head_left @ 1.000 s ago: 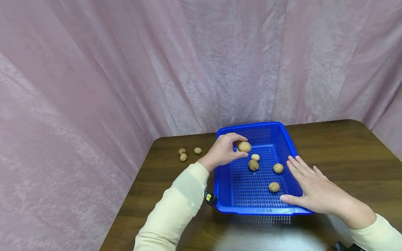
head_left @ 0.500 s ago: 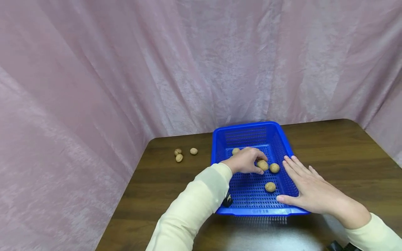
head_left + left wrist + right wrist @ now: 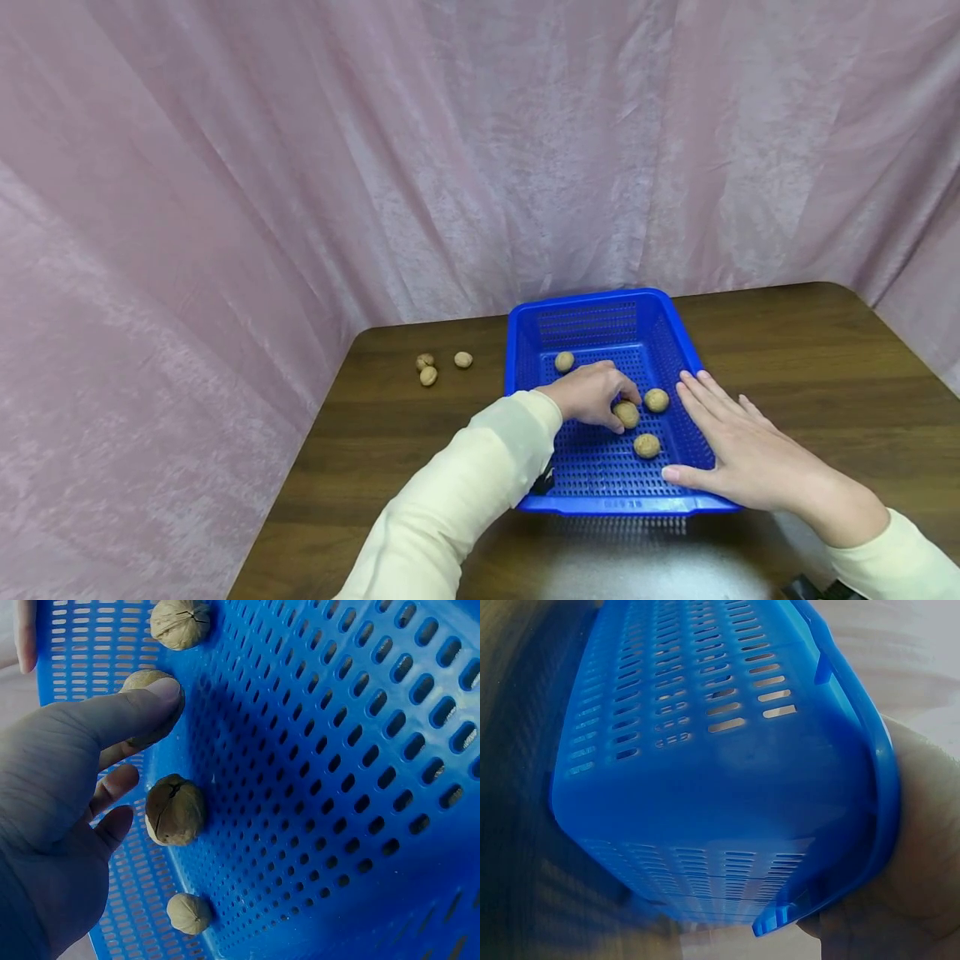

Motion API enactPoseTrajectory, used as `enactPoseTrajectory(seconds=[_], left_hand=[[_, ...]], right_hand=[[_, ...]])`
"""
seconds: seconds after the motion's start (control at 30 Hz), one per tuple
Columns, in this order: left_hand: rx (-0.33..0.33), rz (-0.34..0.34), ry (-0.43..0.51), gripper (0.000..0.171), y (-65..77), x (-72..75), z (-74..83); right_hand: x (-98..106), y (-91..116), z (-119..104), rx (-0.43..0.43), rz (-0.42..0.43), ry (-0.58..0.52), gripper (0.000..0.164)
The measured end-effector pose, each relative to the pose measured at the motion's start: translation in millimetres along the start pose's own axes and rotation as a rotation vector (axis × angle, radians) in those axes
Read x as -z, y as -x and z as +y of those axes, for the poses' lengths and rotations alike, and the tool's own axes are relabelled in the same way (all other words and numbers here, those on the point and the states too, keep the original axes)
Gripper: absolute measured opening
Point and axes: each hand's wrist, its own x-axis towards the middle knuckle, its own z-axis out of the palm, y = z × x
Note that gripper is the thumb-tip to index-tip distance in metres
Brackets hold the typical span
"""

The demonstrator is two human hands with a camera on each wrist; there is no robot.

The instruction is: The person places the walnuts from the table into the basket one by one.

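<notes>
1. The left hand [image 3: 596, 396], thumb and fingers closed around it, pinches the held walnut [image 3: 626, 414] low inside the basket [image 3: 577, 504].
2. The right hand [image 3: 738, 450] lies against the basket's right rim near the front corner, fingers extended, thumb apart, gripping nothing.
3. Also in the basket are a far walnut [image 3: 565, 361], a right walnut [image 3: 657, 400] and a near walnut [image 3: 647, 446]; the last two lie near the held walnut.
4. The left wrist view shows a dark walnut [image 3: 175, 810] near the left fingers; from the head view, the left hand and sleeve [image 3: 480, 475] block part of the basket floor.
5. On the table [image 3: 397, 450], left of the basket, two walnuts [image 3: 428, 376] sit just beside each other, a lone walnut [image 3: 463, 359] near them.
6. A pink curtain [image 3: 480, 167] hangs behind.
7. Small markings [image 3: 622, 503] on the basket's front rim are too small to read.
</notes>
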Motion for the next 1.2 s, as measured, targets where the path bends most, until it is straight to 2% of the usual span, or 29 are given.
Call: enactPoseTrajectory(seconds=[0.27, 0.63, 0.77, 0.9, 1.0, 1.1, 1.2], left_hand=[[-0.005, -0.009, -0.051, 0.046, 2.1, 0.0, 0.8], [0.001, -0.022, -0.053, 0.046, 1.0, -1.2, -2.2], [0.014, -0.001, -0.022, 0.045, 3.7, 4.6, -1.8], [0.028, 0.081, 0.054, 0.044, 13.9, 23.8, -3.1], [0.045, 0.180, 0.082, 0.043, 28.7, 44.8, -10.1], [0.089, 0.284, 0.087, 0.040, 50.1, 64.4, -26.1], [0.164, 0.394, 0.119, 0.038, 76.8, 74.6, -53.4]], right_hand=[[-1.9, -0.5, 1.7, 0.004, 0.009, 0.014, 0.103], [-1.1, -0.4, 0.6, -0.004, 0.001, 0.010, 0.104], [-1.8, -0.1, 0.3, -0.003, 0.000, 0.005, 0.104], [-2.6, 0.3, 0.0, -0.002, -0.004, 0.002, 0.104], [-1.9, 0.3, 0.5, -0.005, -0.006, 0.006, 0.105], [-0.8, 0.1, 1.0, -0.007, -0.007, 0.008, 0.105], [-0.4, -0.7, 0.5, -0.006, -0.008, -0.001, 0.105]])
